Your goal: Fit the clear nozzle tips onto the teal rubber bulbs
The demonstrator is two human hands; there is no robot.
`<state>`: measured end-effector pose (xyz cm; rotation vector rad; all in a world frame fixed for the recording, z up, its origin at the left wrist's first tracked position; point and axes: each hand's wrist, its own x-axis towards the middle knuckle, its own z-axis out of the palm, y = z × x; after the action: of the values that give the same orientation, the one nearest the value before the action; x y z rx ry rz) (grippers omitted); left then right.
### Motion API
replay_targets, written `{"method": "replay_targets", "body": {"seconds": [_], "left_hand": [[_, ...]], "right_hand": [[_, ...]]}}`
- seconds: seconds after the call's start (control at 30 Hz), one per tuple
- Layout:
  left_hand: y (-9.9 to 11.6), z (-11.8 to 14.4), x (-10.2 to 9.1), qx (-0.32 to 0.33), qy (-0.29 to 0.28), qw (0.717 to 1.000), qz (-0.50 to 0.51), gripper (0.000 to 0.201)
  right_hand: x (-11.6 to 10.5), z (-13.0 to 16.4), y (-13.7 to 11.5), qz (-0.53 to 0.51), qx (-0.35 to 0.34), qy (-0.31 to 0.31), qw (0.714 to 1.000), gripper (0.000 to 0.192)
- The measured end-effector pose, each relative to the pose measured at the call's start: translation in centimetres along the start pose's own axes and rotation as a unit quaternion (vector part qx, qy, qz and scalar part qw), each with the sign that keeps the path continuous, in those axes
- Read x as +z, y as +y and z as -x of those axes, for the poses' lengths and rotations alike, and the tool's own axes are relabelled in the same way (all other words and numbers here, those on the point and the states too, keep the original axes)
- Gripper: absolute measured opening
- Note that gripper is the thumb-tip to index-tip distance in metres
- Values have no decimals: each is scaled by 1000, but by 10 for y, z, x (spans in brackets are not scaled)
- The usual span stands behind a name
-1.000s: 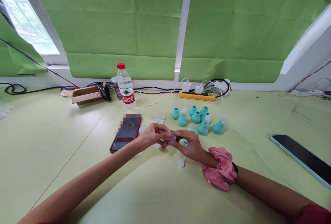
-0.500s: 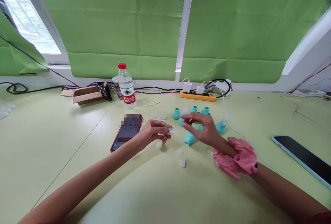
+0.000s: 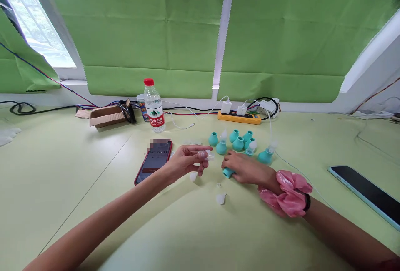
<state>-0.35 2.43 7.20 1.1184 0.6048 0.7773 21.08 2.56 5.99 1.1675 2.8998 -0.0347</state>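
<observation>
Pale tabletop (image 3: 175,237), right hand (image 3: 242,166) palm-down

Indoor workspace, worktable (image 3: 181,237), power strip (image 3: 233,117), window blinds (image 3: 140,29)

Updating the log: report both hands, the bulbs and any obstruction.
Left hand holding clear piece. Right hand over tipped teal bulb, grip unclear. Upright teal bulbs just beyond. White piece nearer the camera, blocking neither hand.

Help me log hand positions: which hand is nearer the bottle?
Left. The left hand is in front of the bottle, a little to its right; the right hand is also in front, but farther right.
</observation>
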Motion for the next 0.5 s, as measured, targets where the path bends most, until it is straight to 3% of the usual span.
{"method": "replay_targets", "body": {"seconds": [0.07, 0.17, 0.33, 0.4, 0.5], "left_hand": [[1, 1, 2, 5, 3, 1000, -19, 40], [2, 2, 4, 5, 25, 997, -68, 37], [-2, 0, 3, 12, 101, 976, -195, 33], [-5, 0, 3, 35, 102, 962, -253, 31], [-9, 2, 6, 82, 97, 946, -298, 27]], "right_hand": [[-3, -2, 1, 10, -7, 25, 1000, 17], [-14, -3, -2, -27, -1, 125, 992, 19], [-29, 1, -14, -166, 16, 277, 946, 20], [-30, 2, -19, -198, 8, 291, 936, 19], [-27, 2, -24, -229, -26, 256, 939, 20]]}}
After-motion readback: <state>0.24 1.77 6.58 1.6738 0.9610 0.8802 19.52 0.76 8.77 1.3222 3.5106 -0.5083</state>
